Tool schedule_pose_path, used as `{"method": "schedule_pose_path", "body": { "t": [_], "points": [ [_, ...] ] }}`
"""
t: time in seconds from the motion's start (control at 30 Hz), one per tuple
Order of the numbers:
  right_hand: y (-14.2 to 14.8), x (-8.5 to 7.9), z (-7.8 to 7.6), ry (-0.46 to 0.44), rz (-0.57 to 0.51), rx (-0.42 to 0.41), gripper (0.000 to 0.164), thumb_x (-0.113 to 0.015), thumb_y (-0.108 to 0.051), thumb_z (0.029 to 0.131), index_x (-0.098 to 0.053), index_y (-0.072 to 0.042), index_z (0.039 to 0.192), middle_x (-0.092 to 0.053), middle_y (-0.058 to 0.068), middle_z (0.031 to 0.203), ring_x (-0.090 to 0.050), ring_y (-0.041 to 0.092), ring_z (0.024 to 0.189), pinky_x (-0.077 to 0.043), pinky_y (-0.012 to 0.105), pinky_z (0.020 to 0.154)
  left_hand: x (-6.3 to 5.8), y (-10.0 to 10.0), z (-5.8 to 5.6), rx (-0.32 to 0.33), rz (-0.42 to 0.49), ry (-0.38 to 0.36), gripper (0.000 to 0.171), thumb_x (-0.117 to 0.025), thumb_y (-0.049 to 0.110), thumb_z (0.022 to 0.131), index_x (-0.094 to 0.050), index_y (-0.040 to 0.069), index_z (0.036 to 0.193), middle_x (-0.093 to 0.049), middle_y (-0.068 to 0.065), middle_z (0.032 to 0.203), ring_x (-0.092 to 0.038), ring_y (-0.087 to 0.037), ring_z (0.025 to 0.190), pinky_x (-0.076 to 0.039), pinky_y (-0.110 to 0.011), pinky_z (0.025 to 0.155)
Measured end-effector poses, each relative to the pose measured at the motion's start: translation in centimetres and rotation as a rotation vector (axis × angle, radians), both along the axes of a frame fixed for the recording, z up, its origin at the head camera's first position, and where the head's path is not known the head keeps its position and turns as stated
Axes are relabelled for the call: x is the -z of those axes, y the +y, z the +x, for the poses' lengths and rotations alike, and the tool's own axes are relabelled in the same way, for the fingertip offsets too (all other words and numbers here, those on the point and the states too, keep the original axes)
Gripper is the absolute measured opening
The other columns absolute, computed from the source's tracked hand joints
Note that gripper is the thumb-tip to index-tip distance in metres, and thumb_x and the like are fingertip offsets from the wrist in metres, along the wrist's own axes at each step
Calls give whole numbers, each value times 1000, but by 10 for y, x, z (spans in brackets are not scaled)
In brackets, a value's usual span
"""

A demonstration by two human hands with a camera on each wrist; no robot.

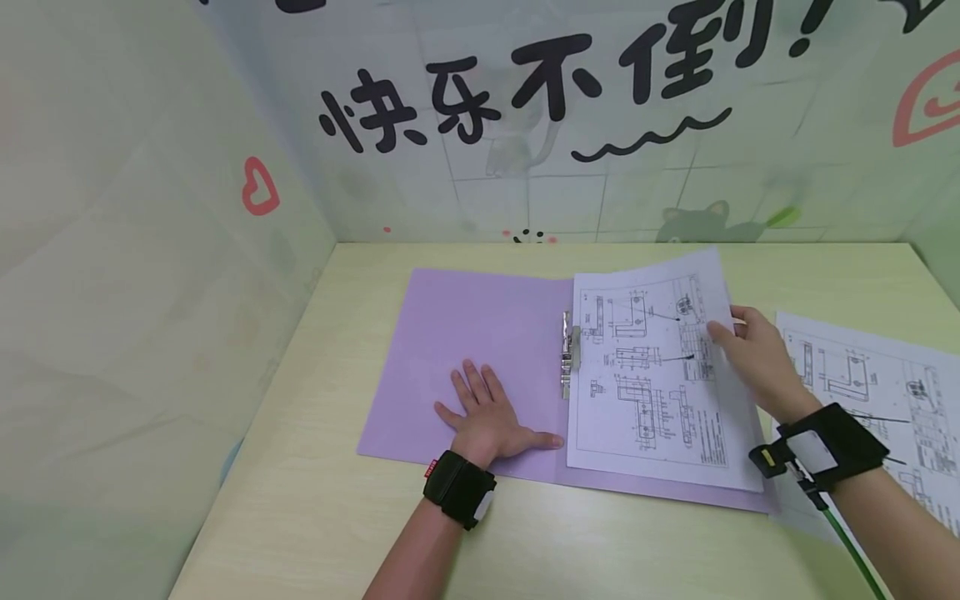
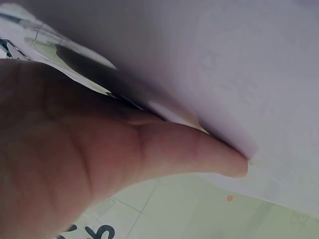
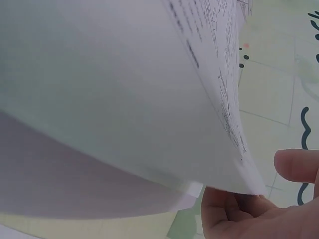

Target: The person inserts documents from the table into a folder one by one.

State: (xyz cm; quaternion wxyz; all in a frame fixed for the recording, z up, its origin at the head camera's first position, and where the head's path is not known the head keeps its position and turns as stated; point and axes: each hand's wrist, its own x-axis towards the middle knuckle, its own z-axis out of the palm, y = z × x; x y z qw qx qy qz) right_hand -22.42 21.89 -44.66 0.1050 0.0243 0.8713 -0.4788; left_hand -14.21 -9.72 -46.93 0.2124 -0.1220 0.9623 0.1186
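A purple folder (image 1: 472, 312) lies spread out on the table with a metal clip (image 1: 567, 354) along its spine. On its right side sit white sheets of paper (image 1: 645, 375) printed with technical drawings. My left hand (image 1: 487, 417) rests flat on the left cover, fingers spread, its thumb pointing toward the spine. At the right edge of the sheets, my right hand (image 1: 761, 358) holds up the paper's edge, thumb on the printed side. The right wrist view shows the raised paper (image 3: 124, 94) bowed upward, with curled fingers (image 3: 219, 211) at its edge.
Another printed sheet (image 1: 885, 375) lies to the right, partly under my right forearm. The pale wooden table (image 1: 300, 508) meets a printed backdrop (image 1: 525, 192) behind and at the left. Black bands (image 1: 459, 489) wrap both wrists; a green cable (image 1: 851, 546) trails from the right one.
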Motion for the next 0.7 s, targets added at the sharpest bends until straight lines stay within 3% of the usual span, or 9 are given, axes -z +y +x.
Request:
{"method": "schedule_pose_path", "body": {
  "t": [0.13, 0.2, 0.3, 0.43, 0.53, 0.7],
  "points": [
    [4, -1, -1, -4, 3, 30, 72, -35, -42, 105, -11, 5, 155, -33, 40, 148, -46, 51, 125, -46, 58, 94, 0, 0, 0, 1, -3, -2, 148, -74, 82, 57, 3, 5, 159, 18, -18, 165, 15, -41, 152, -6, -74, 114],
    [8, -2, -2, 5, 16, 47, 70, -35, -40, 105, -15, 5, 154, -34, 39, 147, -44, 51, 127, -44, 56, 95, 0, 0, 0, 1, -6, -2, 148, -74, 82, 57, 3, 5, 159, 18, -18, 165, 15, -41, 152, -6, -73, 114],
    [14, -4, -3, 26, 33, 68, 66, -35, -38, 105, -21, 6, 153, -41, 37, 143, -47, 46, 125, -42, 45, 90, 0, -1, -1, 0, -6, -1, 148, -74, 82, 57, 3, 6, 159, 18, -18, 164, 15, -40, 152, -6, -73, 114],
    [27, -6, -5, 45, 56, 81, 64, -35, -37, 105, -25, 6, 151, -47, 31, 139, -59, 19, 104, -40, 31, 86, -1, -1, -2, -2, -8, -4, 148, -73, 82, 57, 4, 6, 159, 19, -17, 164, 16, -40, 152, -5, -73, 114],
    [40, -7, -5, 60, 80, 78, 63, -35, -37, 105, -27, 6, 150, -50, 29, 137, -53, -5, 86, -39, 22, 79, 0, -1, -2, -2, -10, -5, 148, -73, 83, 58, 4, 6, 159, 19, -18, 164, 16, -40, 152, -5, -73, 114],
    [63, -3, 0, 49, 121, 76, 66, -37, -39, 105, -28, 8, 149, -49, 30, 135, -48, -15, 78, -38, 20, 74, 1, -2, -1, -4, -16, -2, 149, -73, 82, 57, 4, 6, 159, 19, -18, 164, 16, -40, 152, -5, -74, 114]
  ]
}}
